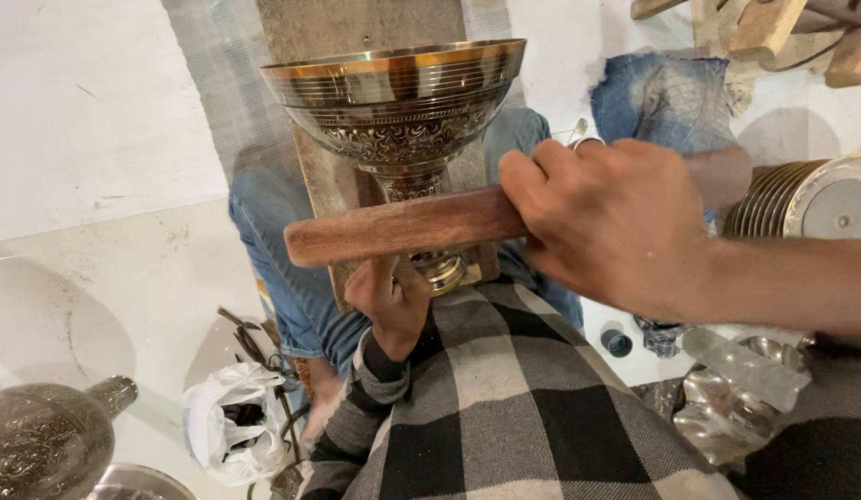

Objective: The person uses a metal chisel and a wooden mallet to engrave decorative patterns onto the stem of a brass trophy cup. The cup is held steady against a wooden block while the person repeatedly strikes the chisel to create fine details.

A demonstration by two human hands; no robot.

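Crossing the goblet (398, 111) stem, wooden bar (403, 225) in right hand (616, 222).

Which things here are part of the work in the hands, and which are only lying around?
In use:
- engraved metal goblet, its base gripped by the left hand
- wooden bar, held by the right hand
- wooden board behind the goblet

Lying about:
- stack of metal plates
- white plastic bag
- engraved metal vessel
- denim cloth
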